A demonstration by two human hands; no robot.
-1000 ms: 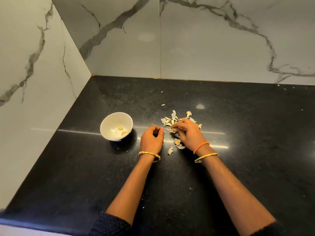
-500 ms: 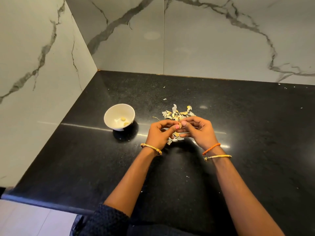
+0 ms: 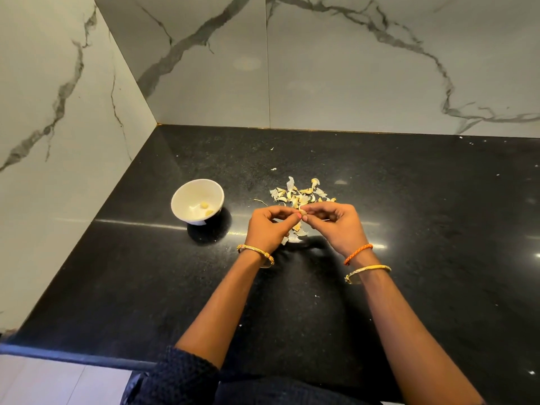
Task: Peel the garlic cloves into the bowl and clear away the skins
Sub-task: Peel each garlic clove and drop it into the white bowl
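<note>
We are in the peeling step: both hands meet above the black worktop [image 3: 409, 229], and between their fingertips we hold 1 small garlic clove [image 3: 304, 212]. The left hand [image 3: 270, 228] has its fingers curled, thumb and forefinger pinching the clove from the left, and the right hand [image 3: 336, 225] pinches it from the right, so each grip is narrow and closed on that same clove. Whether any skin clings to it we cannot tell, as it is too small between the fingers. We judge the next move calls for a fingernail to catch the papery edge and pull it off, letting the scrap fall, and then for the left hand to carry the bare clove across to the white bowl [image 3: 178, 210], which stands near on the left and already holds 2 peeled cloves [image 3: 206, 208]. The pile of skins [image 3: 298, 194] lies just beyond the hands, with a few more pieces under the left hand's knuckles, and stray flecks sit farther back toward the marble wall [image 3: 350, 68]. Nothing stands between the hands and the bowl. The clearing step looks not yet begun, and the scattered flecks will need gathering along with the main pile.
</note>
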